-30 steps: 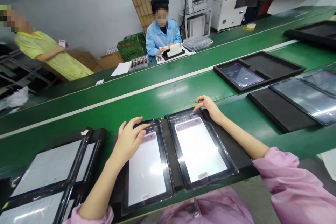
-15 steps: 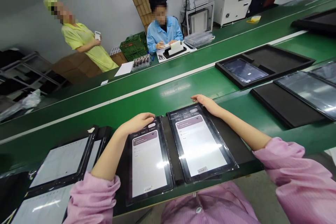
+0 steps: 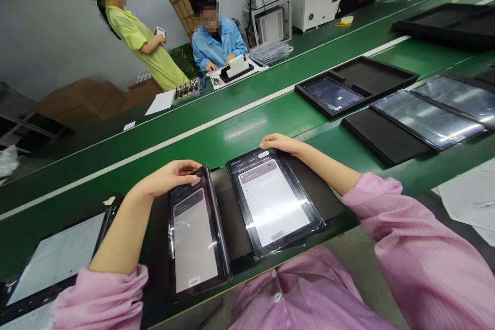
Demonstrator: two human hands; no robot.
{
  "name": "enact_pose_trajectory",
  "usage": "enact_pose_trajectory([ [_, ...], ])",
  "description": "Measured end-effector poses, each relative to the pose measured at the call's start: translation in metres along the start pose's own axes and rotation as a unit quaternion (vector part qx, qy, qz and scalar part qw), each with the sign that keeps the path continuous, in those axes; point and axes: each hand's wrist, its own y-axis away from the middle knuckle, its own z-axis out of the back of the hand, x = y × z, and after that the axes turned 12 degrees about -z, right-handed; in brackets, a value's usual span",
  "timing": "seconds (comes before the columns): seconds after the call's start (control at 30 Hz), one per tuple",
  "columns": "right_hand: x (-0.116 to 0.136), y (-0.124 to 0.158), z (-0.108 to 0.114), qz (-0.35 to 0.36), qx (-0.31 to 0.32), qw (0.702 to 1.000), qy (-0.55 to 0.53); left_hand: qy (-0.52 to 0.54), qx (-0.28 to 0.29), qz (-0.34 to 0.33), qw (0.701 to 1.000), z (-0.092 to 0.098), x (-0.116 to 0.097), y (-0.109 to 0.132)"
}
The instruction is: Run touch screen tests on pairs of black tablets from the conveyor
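Two tablets with lit screens, both in clear film, lie side by side in front of me on a black foam tray (image 3: pixel 231 216). My left hand (image 3: pixel 172 175) grips the top of the left tablet (image 3: pixel 195 247), thumb on the screen and fingers behind. That tablet is tilted, its right edge raised. At the top right corner of the right tablet (image 3: pixel 273 203), my right hand (image 3: pixel 280 145) has its fingers bent over the edge; its thumb is hard to make out. The right tablet looks nearly flat.
More lit tablets (image 3: pixel 62 252) lie at the left. To the right are a black tray (image 3: pixel 382 136) with dark tablets (image 3: pixel 429 118) and another foam tray (image 3: pixel 379 75) on the green conveyor (image 3: pixel 247 126). Across it, a person in blue (image 3: pixel 220 44) sits and one in yellow (image 3: pixel 143 46) stands.
My left hand has closed on the left tablet and tipped up its right edge. My right hand's fingers have curled onto the right tablet's top edge. The view has shifted right.
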Motion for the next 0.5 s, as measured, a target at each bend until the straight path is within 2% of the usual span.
enact_pose_trajectory([
  [0.1,0.014,0.0,0.001,-0.008,0.024,1.0,-0.014,-0.005,-0.001,0.007,1.0,-0.001,-0.006,-0.002],
  [0.2,0.03,0.003,0.0,-0.009,0.021,0.999,-0.026,-0.022,0.004,0.024,0.999,-0.005,-0.006,-0.006],
  [0.37,0.053,0.008,0.002,-0.01,-0.001,1.0,-0.024,-0.043,-0.007,0.046,0.998,-0.007,0.007,-0.014],
  [0.5,0.061,0.012,0.009,-0.023,-0.009,0.999,-0.032,-0.046,0.026,0.045,0.998,-0.002,0.019,-0.015],
])
